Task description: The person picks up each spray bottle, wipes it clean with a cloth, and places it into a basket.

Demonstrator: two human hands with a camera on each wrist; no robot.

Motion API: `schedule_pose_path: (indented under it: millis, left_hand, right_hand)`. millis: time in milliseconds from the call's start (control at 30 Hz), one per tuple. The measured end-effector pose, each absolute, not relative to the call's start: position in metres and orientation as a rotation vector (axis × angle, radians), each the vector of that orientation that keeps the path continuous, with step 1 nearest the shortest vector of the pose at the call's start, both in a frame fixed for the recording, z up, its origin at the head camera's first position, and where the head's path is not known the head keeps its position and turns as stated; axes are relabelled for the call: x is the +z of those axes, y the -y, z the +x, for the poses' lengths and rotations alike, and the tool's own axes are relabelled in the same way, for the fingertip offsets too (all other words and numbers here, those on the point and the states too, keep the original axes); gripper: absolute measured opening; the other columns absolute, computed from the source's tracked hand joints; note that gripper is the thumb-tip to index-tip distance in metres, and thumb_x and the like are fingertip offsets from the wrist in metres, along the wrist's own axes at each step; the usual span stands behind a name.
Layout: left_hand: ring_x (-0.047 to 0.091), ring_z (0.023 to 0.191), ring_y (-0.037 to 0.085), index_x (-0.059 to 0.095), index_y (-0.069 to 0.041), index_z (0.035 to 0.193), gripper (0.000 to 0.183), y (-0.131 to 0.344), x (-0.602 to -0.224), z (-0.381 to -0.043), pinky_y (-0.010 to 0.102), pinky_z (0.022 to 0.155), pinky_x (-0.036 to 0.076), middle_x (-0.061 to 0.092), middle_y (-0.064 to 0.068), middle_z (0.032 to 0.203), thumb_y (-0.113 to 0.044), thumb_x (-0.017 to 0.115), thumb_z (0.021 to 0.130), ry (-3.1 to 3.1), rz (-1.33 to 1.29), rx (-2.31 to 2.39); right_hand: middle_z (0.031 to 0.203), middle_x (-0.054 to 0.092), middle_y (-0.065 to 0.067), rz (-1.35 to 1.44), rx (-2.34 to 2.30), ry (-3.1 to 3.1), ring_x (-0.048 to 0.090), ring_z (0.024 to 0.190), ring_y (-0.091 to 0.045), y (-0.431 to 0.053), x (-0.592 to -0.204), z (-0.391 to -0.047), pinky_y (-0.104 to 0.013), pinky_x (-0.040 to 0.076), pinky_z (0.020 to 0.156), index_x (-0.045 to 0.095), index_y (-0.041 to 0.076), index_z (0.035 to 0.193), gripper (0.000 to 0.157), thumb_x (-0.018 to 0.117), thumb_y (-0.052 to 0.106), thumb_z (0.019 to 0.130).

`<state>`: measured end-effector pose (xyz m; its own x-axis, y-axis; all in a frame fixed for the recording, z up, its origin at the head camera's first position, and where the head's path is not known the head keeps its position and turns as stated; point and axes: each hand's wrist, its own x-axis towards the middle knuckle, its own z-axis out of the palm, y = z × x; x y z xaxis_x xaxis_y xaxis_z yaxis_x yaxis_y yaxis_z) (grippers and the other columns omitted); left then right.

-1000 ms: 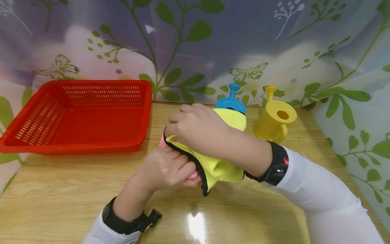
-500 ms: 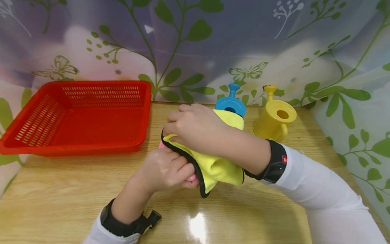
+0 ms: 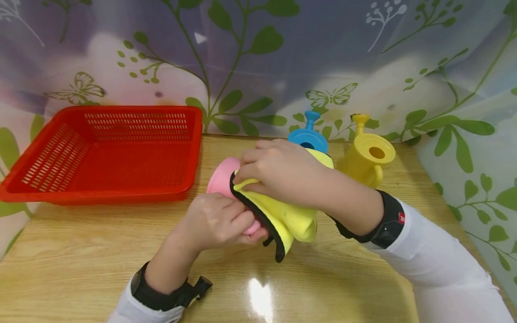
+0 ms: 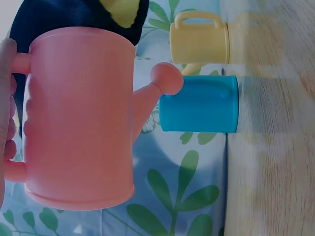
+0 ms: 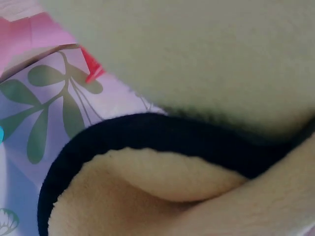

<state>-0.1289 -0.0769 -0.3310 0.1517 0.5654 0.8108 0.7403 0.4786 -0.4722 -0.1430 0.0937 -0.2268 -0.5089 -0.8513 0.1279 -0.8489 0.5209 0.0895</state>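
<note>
A pink watering can (image 3: 223, 177) is up off the table, with my left hand (image 3: 218, 222) gripping its handle. The left wrist view shows the side of that can (image 4: 81, 123), its spout pointing away to the right. My right hand (image 3: 282, 172) holds a yellow cloth (image 3: 284, 215) with a black border, bunched over the can's upper part. In the right wrist view the cloth's black border (image 5: 98, 142) curves below the forearm. The right fingertips are partly hidden by the cloth, and the can's opening cannot be seen.
A red plastic basket (image 3: 190, 188) stands at the left of the wooden table (image 3: 101, 251). Against the patterned backdrop at the back are a blue watering can (image 3: 308, 137) and, to its right, a yellow watering can (image 3: 365, 157).
My right hand and the cloth have shifted right and slightly towards me, uncovering more of the pink watering can. The left hand keeps its grip on the handle, nearly in place.
</note>
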Motion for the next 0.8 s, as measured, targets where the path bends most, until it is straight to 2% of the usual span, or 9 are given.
schedule_pose_path:
  millis: [200, 300, 633, 800]
  left_hand:
    - [0.032, 0.039, 0.005, 0.04, -0.016, 0.058, 0.042, 0.078, -0.331, -0.13, 0.017, 0.039, 0.025, 0.037, -0.008, 0.046, -0.037, 0.056, 0.091, 1.502, -1.172, -0.196]
    - [0.03, 0.039, 0.005, 0.036, -0.016, 0.057, 0.043, 0.078, -0.331, -0.13, 0.018, 0.039, 0.022, 0.034, -0.008, 0.045, -0.035, 0.056, 0.09, 1.504, -1.173, -0.206]
    - [0.025, 0.038, 0.005, 0.033, -0.016, 0.057, 0.044, 0.079, -0.329, -0.13, 0.019, 0.039, 0.018, 0.031, -0.007, 0.044, -0.035, 0.057, 0.089, 1.485, -1.153, -0.207]
    - [0.026, 0.038, 0.005, 0.034, -0.015, 0.057, 0.043, 0.08, -0.33, -0.131, 0.018, 0.039, 0.019, 0.032, -0.007, 0.045, -0.034, 0.056, 0.089, 1.489, -1.162, -0.216]
  right_hand:
    - [0.098, 0.069, 0.006, 1.482, 0.037, 2.557, 0.06, 0.093, -0.017, -0.109, -0.228, -0.14, -0.032, 0.049, 0.09, 0.074, 0.022, 0.1, 0.013, 0.069, 0.028, 0.089]
    - [0.098, 0.069, 0.006, 1.49, 0.057, 2.522, 0.06, 0.091, -0.017, -0.116, -0.229, -0.138, -0.031, 0.049, 0.086, 0.075, 0.021, 0.099, 0.014, 0.071, 0.028, 0.087]
    - [0.097, 0.07, 0.005, 1.483, 0.181, 2.45, 0.06, 0.086, -0.016, -0.139, -0.235, -0.135, -0.028, 0.048, 0.078, 0.075, 0.02, 0.101, 0.017, 0.072, 0.026, 0.085]
    - [0.097, 0.071, 0.005, 1.469, 0.214, 2.438, 0.062, 0.09, -0.016, -0.15, -0.237, -0.133, -0.029, 0.05, 0.081, 0.075, 0.02, 0.101, 0.018, 0.075, 0.025, 0.083]
